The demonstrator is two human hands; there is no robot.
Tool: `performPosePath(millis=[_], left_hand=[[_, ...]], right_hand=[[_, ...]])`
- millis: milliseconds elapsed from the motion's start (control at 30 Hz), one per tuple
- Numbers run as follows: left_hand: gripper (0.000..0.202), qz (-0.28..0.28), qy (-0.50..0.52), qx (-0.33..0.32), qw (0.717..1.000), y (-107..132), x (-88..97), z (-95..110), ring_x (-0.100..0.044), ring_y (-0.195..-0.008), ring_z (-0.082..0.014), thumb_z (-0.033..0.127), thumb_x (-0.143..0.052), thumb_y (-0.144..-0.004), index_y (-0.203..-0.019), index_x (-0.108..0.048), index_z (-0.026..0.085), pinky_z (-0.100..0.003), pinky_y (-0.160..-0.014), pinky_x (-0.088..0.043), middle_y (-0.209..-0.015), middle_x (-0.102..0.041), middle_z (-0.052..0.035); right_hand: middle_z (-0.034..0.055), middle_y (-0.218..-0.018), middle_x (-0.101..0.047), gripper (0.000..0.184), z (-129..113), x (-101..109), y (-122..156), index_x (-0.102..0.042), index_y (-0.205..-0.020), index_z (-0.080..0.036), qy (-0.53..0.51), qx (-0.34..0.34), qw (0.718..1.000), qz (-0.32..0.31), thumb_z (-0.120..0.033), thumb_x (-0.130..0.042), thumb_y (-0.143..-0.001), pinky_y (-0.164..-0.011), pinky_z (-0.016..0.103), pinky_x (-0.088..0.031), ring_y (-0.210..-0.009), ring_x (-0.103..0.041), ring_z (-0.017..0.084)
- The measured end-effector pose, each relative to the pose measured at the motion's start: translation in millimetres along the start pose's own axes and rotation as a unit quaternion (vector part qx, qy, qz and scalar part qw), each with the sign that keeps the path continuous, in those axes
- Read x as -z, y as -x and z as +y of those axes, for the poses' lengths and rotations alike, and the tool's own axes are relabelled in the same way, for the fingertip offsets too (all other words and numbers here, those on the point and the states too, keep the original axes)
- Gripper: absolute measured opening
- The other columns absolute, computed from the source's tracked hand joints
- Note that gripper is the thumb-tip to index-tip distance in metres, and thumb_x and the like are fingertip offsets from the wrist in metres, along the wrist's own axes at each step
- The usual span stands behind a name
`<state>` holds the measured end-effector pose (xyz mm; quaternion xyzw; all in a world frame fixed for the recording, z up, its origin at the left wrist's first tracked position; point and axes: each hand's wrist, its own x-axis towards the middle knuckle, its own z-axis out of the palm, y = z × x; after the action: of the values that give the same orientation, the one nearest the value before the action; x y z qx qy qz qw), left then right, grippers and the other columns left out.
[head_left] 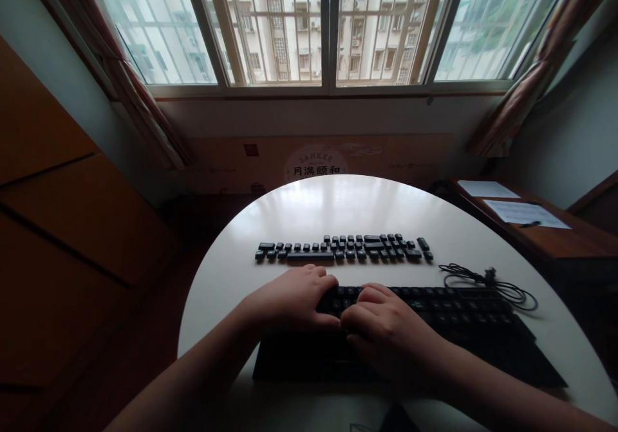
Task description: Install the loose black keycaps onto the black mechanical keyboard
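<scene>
A black keyboard (449, 319) lies on the white round table, its upper rows of keys in place and bare dark areas at its lower left. My left hand (294, 297) grips its left end, with fingers over the far edge and thumb stretched across the near side. Close beside it, my right hand (386, 322) is closed over the keys, fingers curled and fingertips pressed together. Whatever sits in that pinch is hidden. Behind the keyboard, several loose black keycaps (350, 245) stand in rows, among them a long space bar (310, 257).
A coiled black cable (492, 284) rests on the white table (222, 277), right of the keycaps. At the right, a brown side table (586, 239) bears paper sheets (526, 214) and a dark pen (530, 224). A barred window and curtains are ahead; a wooden cabinet (58, 245) is at left.
</scene>
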<state>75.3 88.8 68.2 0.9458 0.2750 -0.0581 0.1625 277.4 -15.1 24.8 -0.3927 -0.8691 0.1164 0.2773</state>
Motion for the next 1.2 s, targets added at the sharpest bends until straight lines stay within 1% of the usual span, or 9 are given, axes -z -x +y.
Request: performPosePath(millis=[100,333,533,600,700,833,967,1100,1200], left_hand=[[0.051,-0.007,0.002,0.002,1.0,0.0,1.5,-0.1,-0.061,-0.1,-0.028,0.062,-0.065,-0.081,-0.115,-0.064,0.024,-0.035,-0.078,-0.046,-0.11,-0.066,-0.0072],[0.048,-0.02,0.021,0.0,1.0,0.7,3.1,-2.6,-0.061,-0.1,-0.0265,0.059,-0.062,-0.086,-0.12,-0.065,0.026,-0.034,-0.08,-0.046,-0.111,-0.065,-0.0065],[0.039,-0.027,0.024,-0.009,0.999,-2.1,3.2,-7.9,-0.061,-0.105,-0.026,0.046,-0.055,-0.092,-0.125,-0.064,0.026,-0.036,-0.086,-0.046,-0.117,-0.065,-0.0075],[0.039,-0.026,0.024,-0.008,0.999,-2.8,2.9,-8.7,-0.061,-0.106,-0.0262,0.045,-0.054,-0.092,-0.125,-0.064,0.026,-0.036,-0.088,-0.046,-0.117,-0.065,-0.0077],[0.042,-0.023,0.025,-0.01,0.999,-2.5,3.2,-7.7,-0.061,-0.104,-0.0262,0.049,-0.056,-0.091,-0.124,-0.065,0.025,-0.035,-0.084,-0.046,-0.114,-0.066,-0.0078],[0.046,-0.015,0.026,-0.015,0.999,-2.2,3.2,-3.4,-0.062,-0.097,-0.0253,0.057,-0.061,-0.087,-0.118,-0.066,0.024,-0.033,-0.077,-0.046,-0.11,-0.065,-0.0075],[0.051,0.0,0.021,-0.031,0.999,-3.6,0.5,-0.6,-0.061,-0.099,-0.0268,0.061,-0.061,-0.086,-0.121,-0.064,0.024,-0.035,-0.08,-0.047,-0.109,-0.065,-0.0081],[0.055,-0.003,0.017,-0.036,0.999,-4.0,-0.1,0.3,-0.061,-0.104,-0.029,0.062,-0.064,-0.084,-0.124,-0.062,0.024,-0.037,-0.084,-0.047,-0.112,-0.065,-0.0088],[0.053,-0.003,0.017,-0.035,0.999,-3.0,1.5,2.1,-0.061,-0.103,-0.0291,0.06,-0.065,-0.084,-0.124,-0.062,0.025,-0.037,-0.084,-0.047,-0.112,-0.065,-0.0087]], right_hand=[[0.0037,-0.085,-0.06,0.027,0.5,5.6,0.4,-0.062,-0.096,-0.017,-0.026,-0.026,0.999,0.014,0.003,-0.067,-0.078,-0.081,0.035,-0.041,-0.083,-0.053,0.022],[0.0031,-0.09,-0.06,0.035,7.0,12.0,3.1,-0.061,-0.102,-0.019,-0.064,-0.067,0.995,0.036,0.004,-0.069,-0.076,-0.078,0.034,-0.044,-0.086,-0.055,0.022],[0.0026,-0.09,-0.057,0.038,5.7,8.9,3.4,-0.062,-0.102,-0.02,-0.066,-0.076,0.995,0.026,0.005,-0.071,-0.075,-0.077,0.033,-0.044,-0.085,-0.055,0.022],[0.0027,-0.09,-0.056,0.038,5.6,7.6,3.8,-0.063,-0.103,-0.02,-0.064,-0.075,0.995,0.019,0.004,-0.072,-0.075,-0.077,0.033,-0.045,-0.085,-0.055,0.022],[0.0034,-0.09,-0.057,0.037,5.5,6.0,3.6,-0.063,-0.104,-0.019,-0.055,-0.071,0.996,0.011,0.002,-0.073,-0.076,-0.078,0.033,-0.045,-0.086,-0.055,0.022],[0.0037,-0.088,-0.061,0.036,3.8,3.5,1.2,-0.063,-0.107,-0.018,-0.024,-0.033,0.999,0.014,0.001,-0.07,-0.078,-0.082,0.037,-0.044,-0.086,-0.055,0.023],[0.0035,-0.085,-0.061,0.037,1.3,0.7,-0.1,-0.063,-0.11,-0.017,-0.008,-0.005,1.0,0.023,0.0,-0.064,-0.078,-0.084,0.037,-0.043,-0.084,-0.055,0.023],[0.006,-0.088,-0.059,0.045,0.8,0.6,0.8,-0.06,-0.125,-0.017,0.001,0.009,0.999,0.045,-0.004,-0.06,-0.081,-0.086,0.039,-0.044,-0.083,-0.054,0.023],[0.0065,-0.088,-0.059,0.053,0.9,1.3,1.6,-0.056,-0.134,-0.016,0.007,0.004,0.999,0.039,-0.005,-0.059,-0.083,-0.086,0.04,-0.045,-0.082,-0.053,0.024]])
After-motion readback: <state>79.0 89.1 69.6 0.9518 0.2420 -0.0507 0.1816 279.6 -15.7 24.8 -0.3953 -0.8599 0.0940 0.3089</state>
